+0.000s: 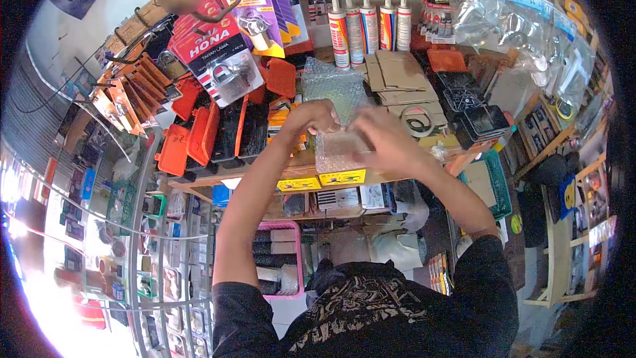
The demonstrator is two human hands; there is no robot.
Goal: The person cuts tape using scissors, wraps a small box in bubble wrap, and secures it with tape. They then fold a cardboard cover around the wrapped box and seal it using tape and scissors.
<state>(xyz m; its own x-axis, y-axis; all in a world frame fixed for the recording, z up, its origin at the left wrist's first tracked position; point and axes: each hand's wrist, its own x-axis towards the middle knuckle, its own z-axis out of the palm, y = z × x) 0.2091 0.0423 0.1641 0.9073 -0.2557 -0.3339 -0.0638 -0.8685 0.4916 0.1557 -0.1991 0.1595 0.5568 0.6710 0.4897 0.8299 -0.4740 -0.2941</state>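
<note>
1. The bubble wrap (341,152) lies at the middle of the tabletop's (248,174) front edge, with more of the clear sheeting running back behind the hands.
2. The left hand (317,118) is over the wrap; its grip is curled in, pinching the sheet between bent fingers.
3. The right hand (385,136) is at the wrap's right side, blurred; whether its grip is spread or pressed together, I cannot tell.
4. Just right of that hand, a roll of tape (429,122) lies flat near the front edge, with flattened cardboard pieces (399,71) behind it.
5. Toward the back edge, sealant tubes (339,38) stand upright in a row, nozzles up.
6. Orange-lidded cases (203,134) crowd the front left corner; a packaged padlock (228,78) hangs above them.
7. Toward the right edge sits an open black case (487,122).
8. Yellow boxes (342,178) show just below the front edge, under the wrap.
</note>
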